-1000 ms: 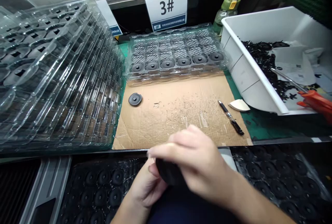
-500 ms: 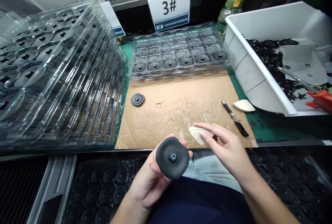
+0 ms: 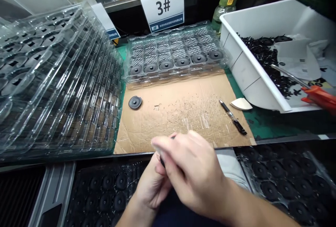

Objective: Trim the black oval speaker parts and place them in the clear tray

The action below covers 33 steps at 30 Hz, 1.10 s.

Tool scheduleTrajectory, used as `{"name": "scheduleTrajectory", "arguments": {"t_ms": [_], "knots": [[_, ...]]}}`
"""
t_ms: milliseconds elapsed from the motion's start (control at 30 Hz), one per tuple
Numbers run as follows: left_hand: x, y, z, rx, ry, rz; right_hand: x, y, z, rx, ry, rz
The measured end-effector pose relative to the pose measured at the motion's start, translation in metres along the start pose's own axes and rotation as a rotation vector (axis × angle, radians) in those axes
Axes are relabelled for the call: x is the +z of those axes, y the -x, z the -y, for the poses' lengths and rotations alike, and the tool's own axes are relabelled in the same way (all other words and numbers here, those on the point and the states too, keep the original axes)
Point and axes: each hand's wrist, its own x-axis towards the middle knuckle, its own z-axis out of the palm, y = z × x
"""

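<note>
My left hand (image 3: 153, 186) grips a black round disc (image 3: 162, 161), of which only a dark sliver shows. Lying over it, my right hand (image 3: 196, 167) has its fingers closed against the disc. A cream wedge-shaped pad is in my right hand, almost wholly hidden behind the fingers. Another black disc with a small central stud (image 3: 134, 102) rests on the cardboard sheet (image 3: 181, 95), at its left. A second cream wedge pad (image 3: 241, 104) lies at the right edge of the cardboard, beside a black pen-like knife (image 3: 233, 117).
Clear plastic trays (image 3: 99, 80) are stacked high on the left. A clear tray (image 3: 173, 71) with a front row of black discs stands behind the cardboard. At right is a white bin (image 3: 252, 67) with small black scraps and red-handled pliers (image 3: 320, 97). More disc trays (image 3: 105, 192) sit below.
My right hand has moved left with the cream pad and now covers the disc in my left hand. The view has shifted slightly.
</note>
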Motion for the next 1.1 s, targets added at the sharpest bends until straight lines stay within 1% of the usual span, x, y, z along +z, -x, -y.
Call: {"name": "scheduleTrajectory", "arguments": {"t_ms": [67, 100, 167, 233, 300, 367, 400, 433, 467, 533, 567, 633, 733, 767, 833, 900, 933, 967, 1033, 1067, 1100], "knots": [[-0.001, 0.002, -0.005, -0.001, 0.040, 0.019, -0.006, 0.006, 0.002, -0.028, -0.032, 0.085], [-0.004, 0.002, -0.007, -0.003, 0.058, 0.036, -0.011, 0.010, 0.002, -0.009, -0.040, 0.146], [-0.009, 0.001, -0.008, -0.018, 0.077, 0.075, -0.022, 0.017, 0.001, 0.067, 0.000, 0.219], [-0.013, -0.001, -0.005, -0.045, 0.096, 0.094, -0.030, 0.018, -0.002, 0.108, 0.099, 0.215], [-0.014, -0.003, -0.002, -0.073, 0.124, 0.090, -0.032, 0.013, -0.008, 0.069, 0.173, 0.184], [-0.011, -0.003, -0.002, -0.071, 0.139, 0.107, -0.029, 0.006, -0.017, -0.007, 0.118, 0.159], [-0.009, -0.002, -0.003, -0.060, 0.144, 0.119, -0.026, 0.004, -0.023, -0.011, 0.049, 0.136], [-0.008, -0.001, -0.005, -0.050, 0.152, 0.140, -0.023, 0.004, -0.029, 0.030, -0.019, 0.100], [-0.007, 0.001, -0.007, -0.044, 0.165, 0.164, -0.020, 0.007, -0.036, 0.110, -0.070, 0.051], [-0.008, 0.003, -0.010, -0.042, 0.198, 0.201, -0.012, 0.020, -0.049, 0.332, -0.095, -0.034], [-0.009, 0.004, -0.010, -0.044, 0.214, 0.211, -0.007, 0.030, -0.056, 0.420, -0.083, -0.048], [-0.013, 0.005, -0.010, -0.035, 0.232, 0.205, 0.001, 0.052, -0.067, 0.524, -0.067, 0.011], [-0.017, 0.002, -0.008, -0.038, 0.238, 0.180, 0.007, 0.076, -0.074, 0.583, -0.085, 0.148], [-0.017, 0.001, -0.007, -0.041, 0.235, 0.181, 0.005, 0.078, -0.074, 0.596, -0.088, 0.170], [-0.017, -0.001, -0.006, -0.039, 0.223, 0.198, -0.003, 0.073, -0.067, 0.621, -0.065, 0.138], [-0.014, 0.000, -0.006, -0.027, 0.206, 0.210, -0.013, 0.056, -0.052, 0.590, -0.026, 0.044], [-0.012, 0.000, -0.005, -0.015, 0.191, 0.205, -0.018, 0.046, -0.043, 0.529, -0.016, 0.011], [-0.011, 0.002, -0.004, -0.008, 0.169, 0.184, -0.020, 0.036, -0.033, 0.428, -0.014, -0.005], [-0.010, 0.005, -0.003, 0.004, 0.106, 0.120, -0.020, 0.018, -0.015, 0.161, -0.026, 0.015], [-0.010, 0.006, -0.002, 0.013, 0.070, 0.083, -0.017, 0.012, -0.009, 0.065, -0.022, 0.037], [-0.012, 0.008, -0.002, 0.026, 0.041, 0.039, -0.014, 0.008, -0.005, 0.022, -0.006, 0.068]]}}
